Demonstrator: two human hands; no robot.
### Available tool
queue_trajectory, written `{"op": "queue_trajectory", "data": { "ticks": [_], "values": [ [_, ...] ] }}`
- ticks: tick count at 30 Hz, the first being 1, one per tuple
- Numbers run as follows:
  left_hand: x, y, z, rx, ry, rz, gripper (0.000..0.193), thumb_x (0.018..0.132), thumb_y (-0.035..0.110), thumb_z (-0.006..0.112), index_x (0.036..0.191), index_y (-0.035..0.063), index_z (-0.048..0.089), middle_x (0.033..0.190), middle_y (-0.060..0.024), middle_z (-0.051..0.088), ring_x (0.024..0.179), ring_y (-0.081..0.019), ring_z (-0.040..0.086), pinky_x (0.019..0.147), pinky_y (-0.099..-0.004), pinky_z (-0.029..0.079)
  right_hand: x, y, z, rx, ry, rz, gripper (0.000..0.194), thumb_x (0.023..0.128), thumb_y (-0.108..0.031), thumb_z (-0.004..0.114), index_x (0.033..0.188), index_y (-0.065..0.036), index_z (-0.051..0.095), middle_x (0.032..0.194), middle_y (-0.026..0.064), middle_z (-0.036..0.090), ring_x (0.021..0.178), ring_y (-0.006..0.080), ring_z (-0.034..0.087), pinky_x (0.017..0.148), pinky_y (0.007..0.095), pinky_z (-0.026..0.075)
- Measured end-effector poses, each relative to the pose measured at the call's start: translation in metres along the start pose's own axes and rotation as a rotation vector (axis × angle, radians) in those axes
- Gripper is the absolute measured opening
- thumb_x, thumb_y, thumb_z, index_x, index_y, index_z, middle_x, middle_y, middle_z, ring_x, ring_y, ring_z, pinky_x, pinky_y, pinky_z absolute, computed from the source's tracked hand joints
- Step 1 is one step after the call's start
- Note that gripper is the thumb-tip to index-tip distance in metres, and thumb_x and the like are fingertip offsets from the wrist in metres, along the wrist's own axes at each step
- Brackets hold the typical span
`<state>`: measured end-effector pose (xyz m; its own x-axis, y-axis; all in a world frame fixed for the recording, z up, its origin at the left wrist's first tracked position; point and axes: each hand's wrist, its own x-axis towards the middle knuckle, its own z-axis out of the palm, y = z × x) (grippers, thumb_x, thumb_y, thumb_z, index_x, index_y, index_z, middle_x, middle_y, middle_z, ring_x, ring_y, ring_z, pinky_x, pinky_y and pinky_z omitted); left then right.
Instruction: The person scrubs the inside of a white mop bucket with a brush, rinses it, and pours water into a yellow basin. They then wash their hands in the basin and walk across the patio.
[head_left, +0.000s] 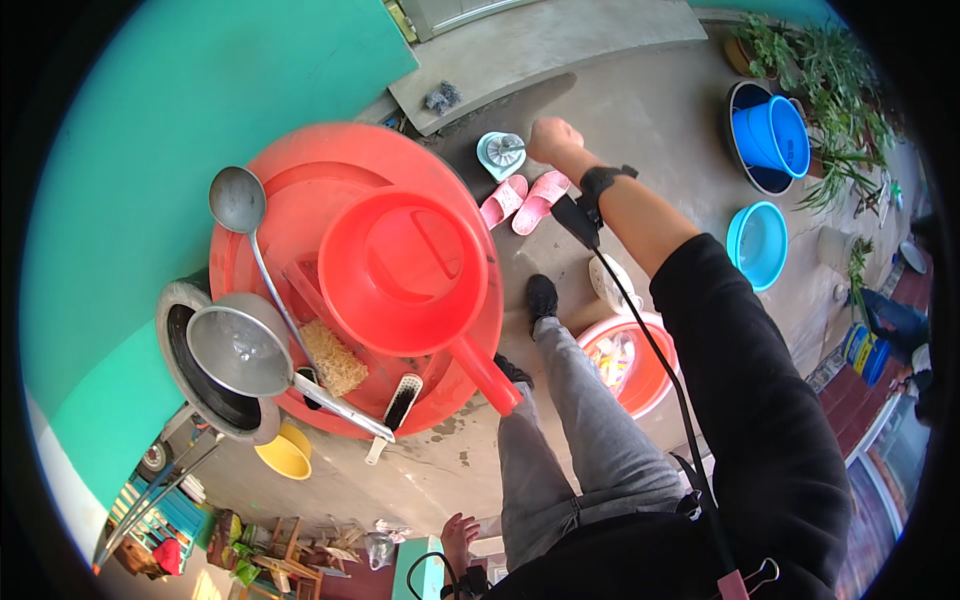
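My right hand is stretched forward, its fingers closed around the end of a grey handle. This handle belongs to what looks like a toilet brush standing in a pale blue holder on the concrete. Just below the holder lies a pair of pink slippers. Low in the view hangs my left hand, empty, with its fingers apart. To my left, a red plastic dipper rests on a large round red plastic lid or tub, beside a metal ladle, an aluminium dipper, a fibrous scrubber and a scrubbing brush.
A pink-rimmed basin holding a plastic packet and a white jug stand near my legs. Blue bucket, turquoise basin and potted plants line the right. A concrete step and green wall bound the far side and left.
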<state>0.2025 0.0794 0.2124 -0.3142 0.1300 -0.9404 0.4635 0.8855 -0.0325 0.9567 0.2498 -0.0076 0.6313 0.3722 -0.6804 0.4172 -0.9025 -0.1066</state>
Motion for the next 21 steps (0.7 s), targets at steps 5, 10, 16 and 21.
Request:
{"op": "queue_trajectory", "data": {
  "ticks": [5, 10, 16, 21],
  "values": [
    [0.002, -0.018, 0.017, -0.031, 0.016, -0.076, 0.028, 0.097, 0.015, 0.049, 0.123, 0.0065, 0.049, 0.110, -0.0171, 0.064, 0.089, -0.0269, 0.067, 0.078, -0.0370, 0.054, 0.011, -0.037, -0.002, -0.112, -0.039, -0.051, 0.031, 0.082, -0.022, 0.064, 0.111, -0.012, 0.070, 0.116, 0.0099, 0.067, 0.109, 0.0290, 0.063, 0.088, 0.0385, 0.053],
    [0.003, -0.026, 0.032, -0.121, -0.026, -0.068, 0.035, 0.094, 0.016, 0.053, 0.126, 0.0045, 0.049, 0.107, -0.0140, 0.065, 0.089, -0.0240, 0.066, 0.079, -0.0357, 0.052, 0.028, -0.043, 0.033, -0.007, 0.013, -0.016, 0.028, 0.086, -0.016, 0.056, 0.109, -0.008, 0.070, 0.116, 0.0156, 0.066, 0.110, 0.0299, 0.063, 0.089, 0.0378, 0.052],
    [0.014, -0.027, 0.049, -0.158, -0.054, -0.058, 0.034, 0.095, 0.016, 0.053, 0.126, 0.0041, 0.049, 0.106, -0.0133, 0.065, 0.086, -0.0223, 0.066, 0.076, -0.0325, 0.052, 0.047, -0.034, 0.018, -0.054, 0.024, 0.014, 0.033, 0.079, -0.023, 0.064, 0.109, -0.011, 0.070, 0.116, 0.0107, 0.066, 0.110, 0.0300, 0.062, 0.089, 0.0385, 0.052],
    [0.023, -0.023, 0.053, -0.124, -0.092, -0.011, 0.035, 0.098, 0.015, 0.048, 0.130, 0.0025, 0.046, 0.109, -0.0166, 0.064, 0.087, -0.0229, 0.066, 0.076, -0.0333, 0.054, 0.027, -0.023, 0.023, -0.143, 0.206, -0.161, 0.046, 0.073, -0.028, 0.069, 0.114, -0.009, 0.064, 0.118, 0.0121, 0.064, 0.112, 0.0296, 0.060, 0.089, 0.0433, 0.050]
  ]
}}
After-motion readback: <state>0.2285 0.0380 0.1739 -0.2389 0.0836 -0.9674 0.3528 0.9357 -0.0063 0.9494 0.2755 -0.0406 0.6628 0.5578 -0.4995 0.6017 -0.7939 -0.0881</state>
